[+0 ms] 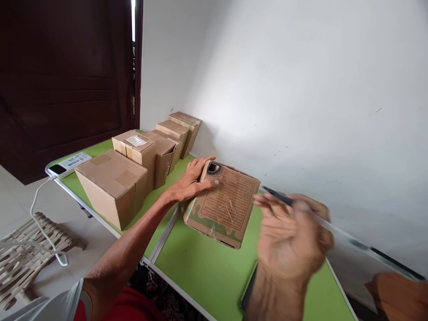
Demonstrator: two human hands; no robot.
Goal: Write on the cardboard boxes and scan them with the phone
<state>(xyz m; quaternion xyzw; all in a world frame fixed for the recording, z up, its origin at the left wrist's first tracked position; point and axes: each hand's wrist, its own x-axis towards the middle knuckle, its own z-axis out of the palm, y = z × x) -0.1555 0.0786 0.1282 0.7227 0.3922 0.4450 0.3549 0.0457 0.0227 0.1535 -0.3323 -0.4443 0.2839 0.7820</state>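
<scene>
A cardboard box [220, 205] with printed text and a green band stands tilted on the green table in front of me. My left hand [192, 180] grips it at its upper left, the thumb lying across the printed face near a dark-rimmed hole [213, 168]. To the right of the box, my right hand [290, 232] is closed around a pen [279, 196], whose dark grip end points toward the box's right edge. This hand is somewhat blurred, and the pen's rear part is partly hidden by its fingers.
Several closed cardboard boxes [112, 174] stand in a row on the left of the table [203, 272]. A white power strip-like device [72, 164] with a cable lies at the left corner. A dark flat object [246, 292] sits partly under my right wrist. A woven stool [33, 258] stands below left.
</scene>
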